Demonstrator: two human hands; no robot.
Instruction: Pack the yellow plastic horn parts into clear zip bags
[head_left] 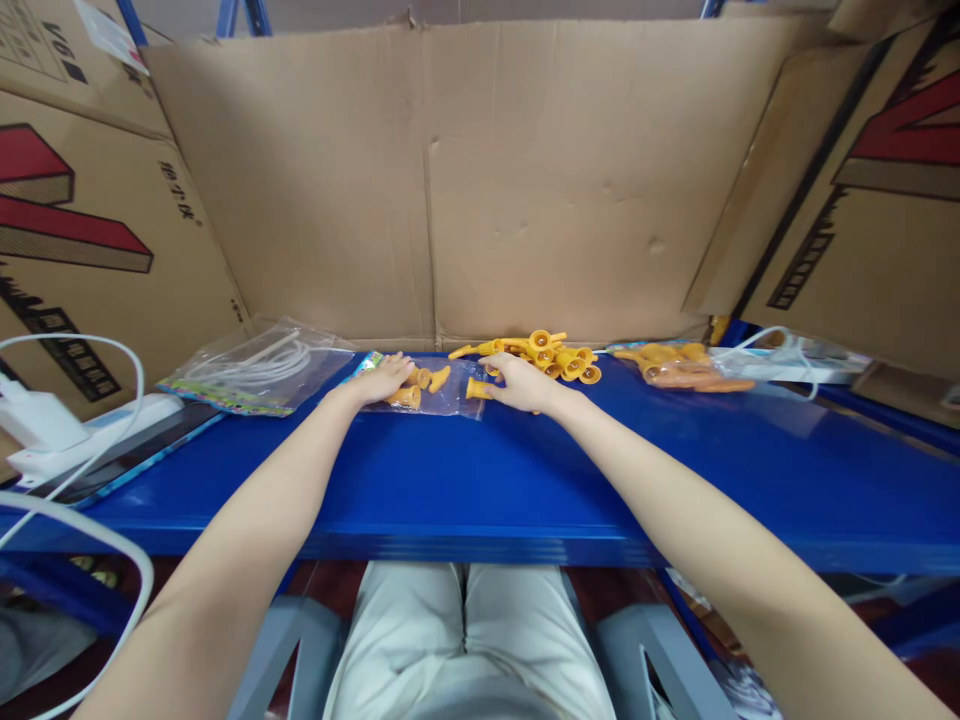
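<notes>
Past the front edge of the blue table (pixel 480 480), the right hand (pixel 514 383) curls over a yellow toy pipe (pixel 475 388), flared end leftward, long axis roughly along that edge; whether its fingers pinch I cannot tell. The left hand (pixel 382 380) lies, fingers extended, on a clear bag (pixel 455 400). Near the back edge: a yellow pipe heap (pixel 576 362).

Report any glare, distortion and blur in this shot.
Head view: wide-angle distortion slants the left carton near the frame's edge; head view: pale sheen on the blue table, glints on the clear left bag; head view: the heaped yellow pieces look soft, fine detail lost.
</notes>
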